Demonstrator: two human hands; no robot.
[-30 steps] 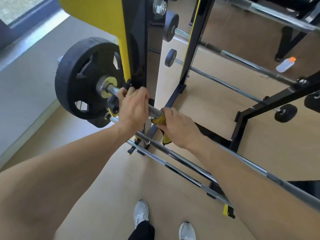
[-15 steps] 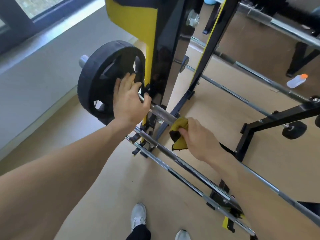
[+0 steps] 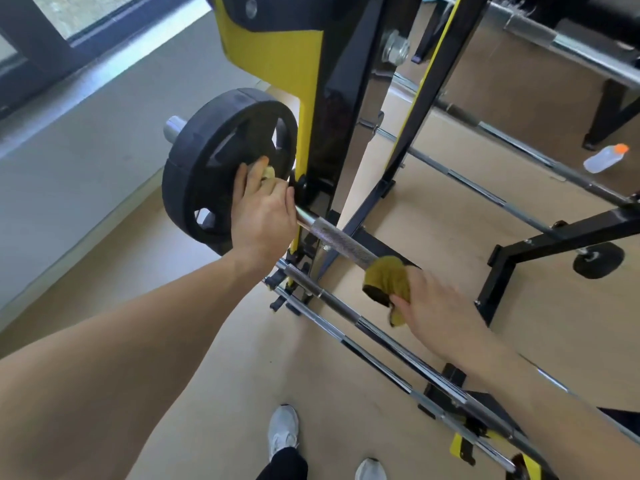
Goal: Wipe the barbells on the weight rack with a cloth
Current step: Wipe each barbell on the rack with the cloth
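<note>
At far left, a grey strip of floor (image 3: 86, 140) is seen beside a dark-framed window (image 3: 41, 39). Next to it, a black weight plate (image 3: 211, 168) is carried on the end of the barbell (image 3: 341, 242), which is held on the black-and-yellow weight rack (image 3: 311, 81). The left hand (image 3: 261, 216) is laid against the plate's face where the bar meets it, the fingers kept together and bent over the bar; whether the bar is truly gripped cannot be told. Further right, the knurled part of the bar is wrapped by a yellow cloth (image 3: 388, 280), which is held round the bar by the right hand (image 3: 436, 306); its fingers are blurred, so their exact lie cannot be told. Below, two more bars (image 3: 381, 336) are stored low on the rack, and white shoes (image 3: 284, 431) are seen on the tan floor. At far right, a plastic bottle (image 3: 604, 159) with an orange cap is lying on the floor, well apart from the hands.
</note>
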